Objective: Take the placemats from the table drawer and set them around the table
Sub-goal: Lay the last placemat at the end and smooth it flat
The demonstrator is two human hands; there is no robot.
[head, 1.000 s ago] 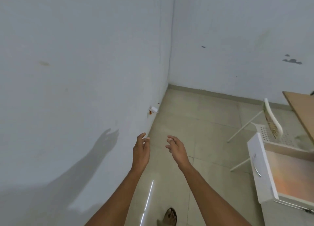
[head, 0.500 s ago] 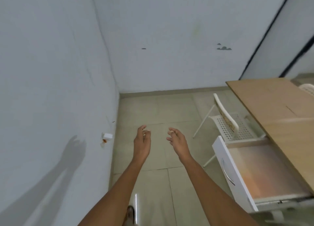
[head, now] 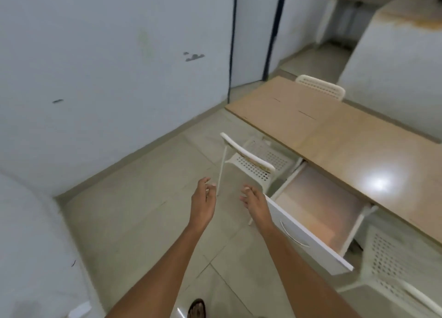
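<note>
Fingers loosely spread, empty; left hand (head: 202, 204), right hand (head: 255, 202) outstretched beside drawer (head: 318, 212).

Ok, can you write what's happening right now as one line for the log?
left hand: empty, open | right hand: empty, open | drawer: pulled open | table: no placemats seen

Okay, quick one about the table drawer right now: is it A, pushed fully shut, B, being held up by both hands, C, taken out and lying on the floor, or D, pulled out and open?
D: the drawer stands pulled out from under the table, its inside exposed, while the left hand and right hand hover empty beside it.
</note>
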